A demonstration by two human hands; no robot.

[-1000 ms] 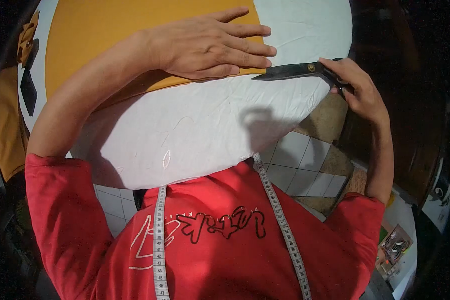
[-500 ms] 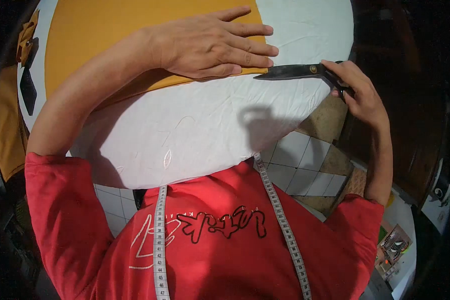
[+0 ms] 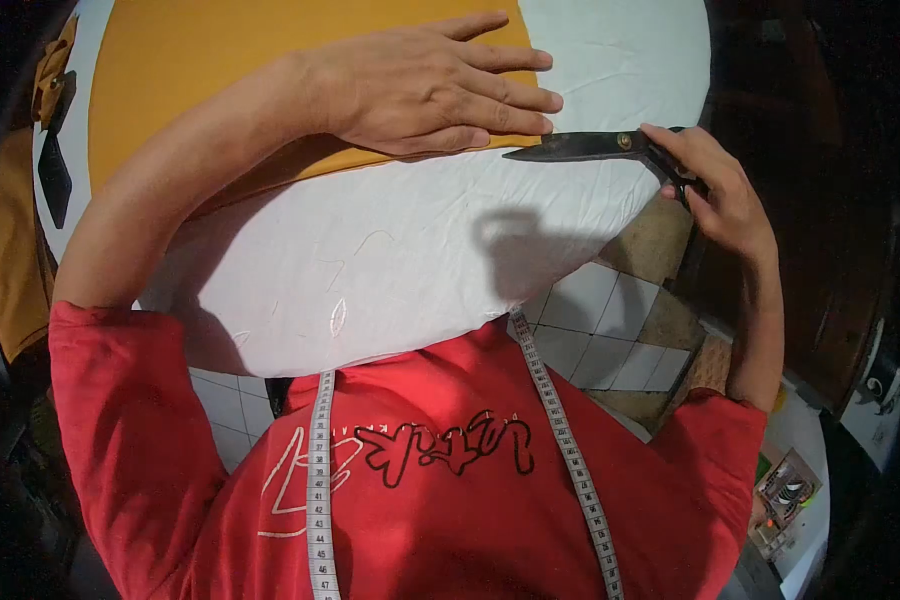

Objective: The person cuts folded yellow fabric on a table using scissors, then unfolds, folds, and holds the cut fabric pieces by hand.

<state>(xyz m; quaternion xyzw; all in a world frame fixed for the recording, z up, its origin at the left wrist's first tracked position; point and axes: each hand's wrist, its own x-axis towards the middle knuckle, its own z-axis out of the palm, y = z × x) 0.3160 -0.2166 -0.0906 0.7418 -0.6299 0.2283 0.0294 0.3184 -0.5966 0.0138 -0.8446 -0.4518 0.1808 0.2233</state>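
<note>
My left hand (image 3: 420, 90) lies flat on the mustard-yellow fabric (image 3: 200, 70), fingers spread and pointing right, near the cloth's right edge. In my right hand (image 3: 715, 190) is a pair of large black scissors (image 3: 580, 147), gripped by the handles. Their blades look closed and point left. They lie along the fabric's near edge, with the tip just below my left fingertips. Whether a blade is under the cloth, I cannot tell. Beneath everything is a white cloth-covered table (image 3: 400, 260) with a rounded edge.
A tape measure (image 3: 319, 480) hangs around my neck over the red shirt (image 3: 440, 530). At the table's left lies a dark, flat object (image 3: 57, 180). More mustard fabric (image 3: 15, 250) hangs beyond it. Tiled floor (image 3: 610, 320) shows below right, beside dark furniture (image 3: 790, 200).
The scissors' tip has shifted very slightly left along the fabric edge. My left hand has slid a few pixels right. Otherwise the scene looks the same.
</note>
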